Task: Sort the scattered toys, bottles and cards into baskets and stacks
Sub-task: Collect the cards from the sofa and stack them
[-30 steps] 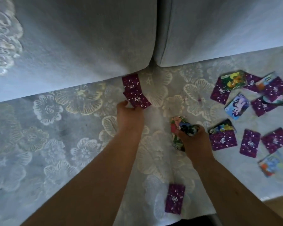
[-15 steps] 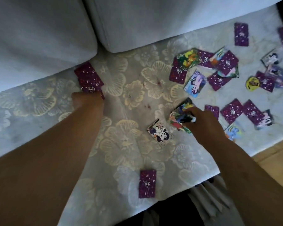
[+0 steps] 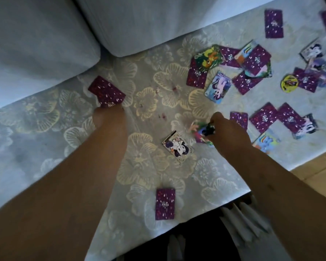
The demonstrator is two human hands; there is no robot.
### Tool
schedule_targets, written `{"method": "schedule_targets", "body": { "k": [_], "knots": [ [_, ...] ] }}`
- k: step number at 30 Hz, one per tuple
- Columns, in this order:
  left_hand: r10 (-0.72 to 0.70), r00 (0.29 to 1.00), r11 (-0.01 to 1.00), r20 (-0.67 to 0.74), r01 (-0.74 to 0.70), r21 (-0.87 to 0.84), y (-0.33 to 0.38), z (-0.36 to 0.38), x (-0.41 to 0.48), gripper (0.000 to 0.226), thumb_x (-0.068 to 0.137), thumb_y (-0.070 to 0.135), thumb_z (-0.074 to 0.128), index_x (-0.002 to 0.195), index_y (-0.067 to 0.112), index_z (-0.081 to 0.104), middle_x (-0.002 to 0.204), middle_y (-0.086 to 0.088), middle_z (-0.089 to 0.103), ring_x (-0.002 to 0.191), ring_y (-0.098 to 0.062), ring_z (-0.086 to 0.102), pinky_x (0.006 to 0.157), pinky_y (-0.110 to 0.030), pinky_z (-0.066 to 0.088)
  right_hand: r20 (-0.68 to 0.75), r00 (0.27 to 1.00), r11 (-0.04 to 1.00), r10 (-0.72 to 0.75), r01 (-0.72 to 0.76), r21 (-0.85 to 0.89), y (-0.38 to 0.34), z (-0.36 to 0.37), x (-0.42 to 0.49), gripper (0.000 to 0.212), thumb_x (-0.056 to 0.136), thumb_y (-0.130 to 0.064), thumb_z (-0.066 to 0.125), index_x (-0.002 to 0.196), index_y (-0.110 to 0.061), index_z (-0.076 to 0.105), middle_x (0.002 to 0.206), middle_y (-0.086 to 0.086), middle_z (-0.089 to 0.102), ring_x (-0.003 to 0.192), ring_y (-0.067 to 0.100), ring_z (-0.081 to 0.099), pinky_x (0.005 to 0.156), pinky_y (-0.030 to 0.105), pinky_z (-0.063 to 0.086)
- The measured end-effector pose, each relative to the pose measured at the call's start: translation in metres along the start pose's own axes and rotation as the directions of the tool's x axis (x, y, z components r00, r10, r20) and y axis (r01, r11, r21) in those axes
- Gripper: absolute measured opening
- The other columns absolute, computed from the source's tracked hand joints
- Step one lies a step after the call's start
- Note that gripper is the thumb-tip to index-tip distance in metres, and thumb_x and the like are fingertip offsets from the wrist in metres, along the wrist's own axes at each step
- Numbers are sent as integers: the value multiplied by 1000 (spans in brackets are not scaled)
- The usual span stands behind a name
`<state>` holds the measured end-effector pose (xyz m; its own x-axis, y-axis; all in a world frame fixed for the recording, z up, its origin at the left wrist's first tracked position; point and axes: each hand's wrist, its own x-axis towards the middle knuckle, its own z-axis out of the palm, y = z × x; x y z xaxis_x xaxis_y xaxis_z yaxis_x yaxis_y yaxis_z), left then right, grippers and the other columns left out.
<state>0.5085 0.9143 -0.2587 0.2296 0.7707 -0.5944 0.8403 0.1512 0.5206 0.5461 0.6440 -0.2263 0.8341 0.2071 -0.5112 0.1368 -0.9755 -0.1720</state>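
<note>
Scattered cards (image 3: 245, 83) crowding right side

On my screen I see two long arms, the left arm (image 3: 64, 185) and the right arm (image 3: 290, 194). Both are bare all the way to the edge of the picture, and each ends in a bare hand, the left hand (image 3: 109, 119) and the right hand (image 3: 230, 132). Low down between the arms I see dark cloth (image 3: 196, 240), and just beside the right arm there is white cloth (image 3: 239, 223) with long folds, but I cannot tell what kind of clothes these are.
</note>
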Motion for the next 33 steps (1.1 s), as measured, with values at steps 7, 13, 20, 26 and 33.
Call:
{"method": "schedule_targets", "body": {
  "k": [7, 13, 20, 26, 33],
  "knots": [
    [-6, 982, 1000, 188, 7, -7, -64, -19, -67, 36, 54, 42, 73, 77, 15, 65, 70, -7, 68, 66, -28, 66, 65, -44, 56, 215, 973, 885, 87, -175, 432, -36, 48, -46, 53, 78, -22, 75, 124, -12, 52, 118, 10, 58, 110, 29, 55, 83, 32, 42],
    [-65, 971, 996, 228, 78, -50, -93, -41, -88, 17, 72, 25, 73, 83, 15, 63, 78, -7, 68, 69, -23, 60, 64, -36, 47, 235, 950, 811, 205, -299, 503, -38, 60, -66, 28, 80, -24, 72, 96, -14, 52, 87, 3, 58, 77, 21, 56, 61, 31, 40],
    [-59, 973, 995, 223, 74, -60, -93, -43, -91, 10, 82, 17, 70, 82, 22, 61, 81, -1, 67, 72, -20, 61, 68, -35, 49, 591, 785, 683, 187, -536, 496, -53, 98, -136, 20, 77, -24, 75, 69, -12, 61, 67, 4, 61, 63, 19, 61, 55, 27, 44],
    [-30, 962, 999, 271, 38, -23, -83, -40, -99, 8, 82, 17, 69, 83, 21, 62, 81, -1, 69, 79, -23, 65, 74, -38, 54, 576, 791, 659, 205, -547, 516, -79, 108, -134, 22, 82, -25, 68, 103, -24, 65, 88, 2, 68, 81, 24, 67, 71, 33, 55],
    [55, 937, 988, 345, -102, 119, -60, -32, -106, 16, 74, 31, 74, 79, 21, 63, 80, -5, 69, 81, -30, 67, 81, -54, 56, 320, 804, 423, 501, -550, 720, -4, 34, -78, 38, 74, -30, 80, 105, -14, 67, 95, 5, 70, 86, 24, 66, 73, 34, 54]
  ]
}}
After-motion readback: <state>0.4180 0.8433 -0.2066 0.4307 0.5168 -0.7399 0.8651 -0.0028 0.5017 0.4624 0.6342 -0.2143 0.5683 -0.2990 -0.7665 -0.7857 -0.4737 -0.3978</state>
